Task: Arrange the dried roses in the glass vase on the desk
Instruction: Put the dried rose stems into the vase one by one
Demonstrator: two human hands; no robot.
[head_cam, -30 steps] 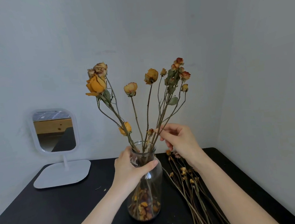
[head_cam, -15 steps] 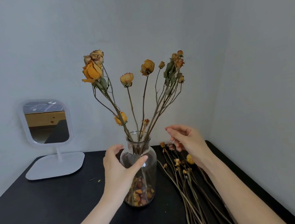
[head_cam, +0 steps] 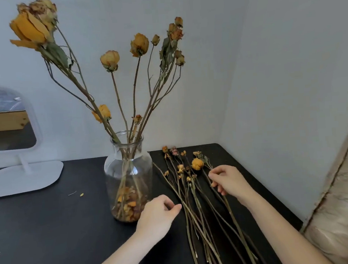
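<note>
The glass vase (head_cam: 118,171) stands on the black desk (head_cam: 41,229) with several dried yellow roses (head_cam: 139,44) upright in it and loose petals at its bottom. To its right a bunch of loose dried roses (head_cam: 195,205) lies flat on the desk, heads toward the wall. My left hand (head_cam: 156,215) hovers low by the vase's right side with its fingers loosely curled; the thumb tip reaches the leftmost stem. My right hand (head_cam: 229,182) lies over the right side of the bunch and pinches a thin stem just below an orange rose head (head_cam: 197,164).
A white mirror on a flat stand (head_cam: 8,128) sits at the back left of the desk. Walls close the corner behind and to the right. A beige cushion (head_cam: 341,212) presses against the desk's right edge. Small petal bits (head_cam: 81,194) lie left of the vase.
My left hand has let go of the vase and dropped toward the loose stems. My right hand has moved from the stems in the vase down onto the bunch on the desk.
</note>
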